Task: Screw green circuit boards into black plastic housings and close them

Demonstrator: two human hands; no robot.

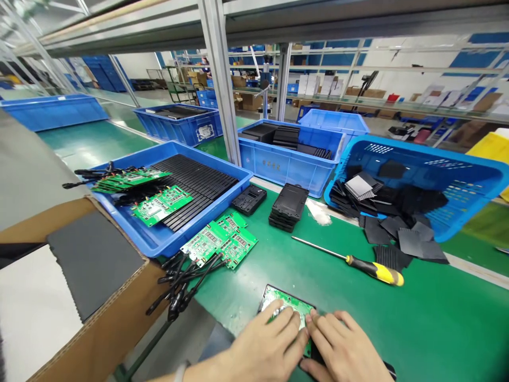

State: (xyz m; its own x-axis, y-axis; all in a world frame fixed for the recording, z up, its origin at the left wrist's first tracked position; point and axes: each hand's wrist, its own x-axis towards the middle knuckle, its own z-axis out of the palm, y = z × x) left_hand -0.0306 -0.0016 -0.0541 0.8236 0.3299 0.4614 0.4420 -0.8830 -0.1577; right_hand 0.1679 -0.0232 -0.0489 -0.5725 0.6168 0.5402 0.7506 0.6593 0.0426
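Observation:
At the table's front edge a green circuit board (pixel 292 303) lies in a black case (pixel 265 295). My left hand (pixel 266 337) rests over the board's left part, fingers bent and pressed on it. Beside it, my right hand (pixel 344 345) has its fingertips on the board's right edge and its thumb by the case's lower side. The two hands touch or nearly touch, and they hide much of the board. Left of them lie several loose green boards (pixel 204 243) with black cables (pixel 178 289). A yellow and black screwdriver (pixel 374 269) lies beyond my right hand.
A blue tray (pixel 159 246) holds boards and black parts. Behind the stacked black cases (pixel 289 204) stands a blue bin (pixel 286 171). A tipped blue basket (pixel 469 204) spills black pads (pixel 413 241). An open cardboard box (pixel 115 302) is at left; a metal post (pixel 222 79) rises centrally.

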